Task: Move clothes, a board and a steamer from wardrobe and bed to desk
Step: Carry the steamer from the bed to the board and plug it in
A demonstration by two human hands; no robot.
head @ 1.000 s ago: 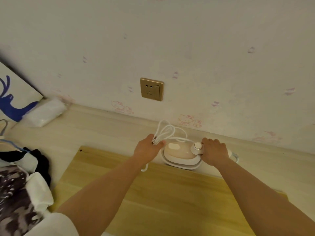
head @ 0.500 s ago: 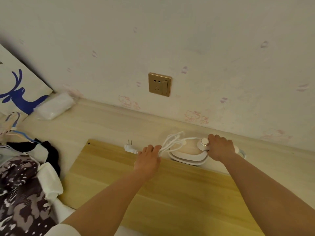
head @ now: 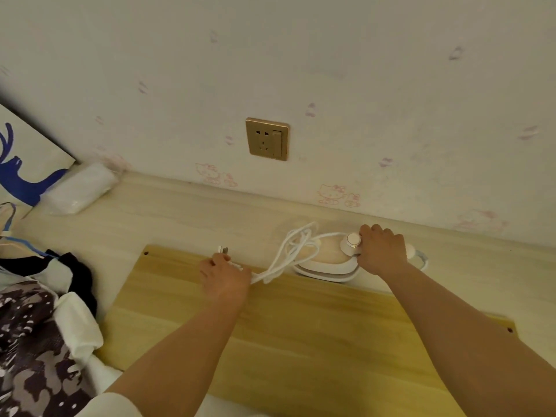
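Right hand point(head: 380, 251) grips the steamer point(head: 326, 258), left hand point(head: 225, 273) pinches its plug point(head: 223, 251) below the socket point(head: 267, 139) (tangled cord point(head: 288, 254) could drag the steamer over).

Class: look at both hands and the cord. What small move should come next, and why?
Probably lift the plug toward the wall socket: the left hand grips the cord by its plug, the socket is free, and the right hand steadies the steamer.

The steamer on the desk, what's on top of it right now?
The right hand grips the steamer at its handle, beside the knob. Loops of white cord lie over its left end. The handle itself is covered.
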